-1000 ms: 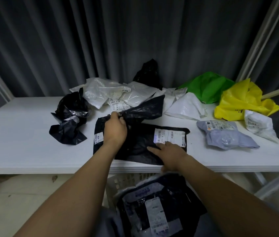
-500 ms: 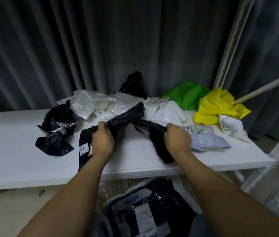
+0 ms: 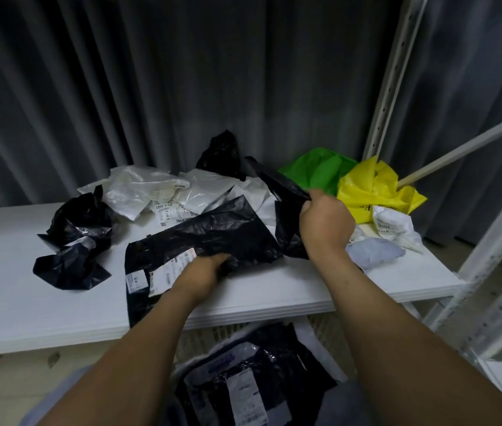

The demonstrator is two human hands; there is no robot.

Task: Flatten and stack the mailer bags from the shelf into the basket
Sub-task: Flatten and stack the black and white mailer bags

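Observation:
A large black mailer bag [image 3: 212, 235] with white labels lies across the front of the white shelf [image 3: 28, 302], its near edge hanging over the rim. My left hand [image 3: 203, 272] grips its lower middle. My right hand [image 3: 325, 224] is raised to the right and clutches the bag's far end, lifted off the shelf. Below the shelf stands a pale slotted basket [image 3: 209, 336] holding flattened black mailers [image 3: 252, 382] with labels.
Crumpled black bags [image 3: 74, 241] lie at the left. White bags [image 3: 157, 192], another black bag [image 3: 222, 155], a green bag [image 3: 317, 170], a yellow bag [image 3: 372, 189] and a grey-blue bag [image 3: 372, 253] crowd the back and right. A shelf upright [image 3: 391, 78] rises at the right.
My right hand has carried its end of the black bag up and to the right. My left hand slid down to the bag's near middle. The view shifted left.

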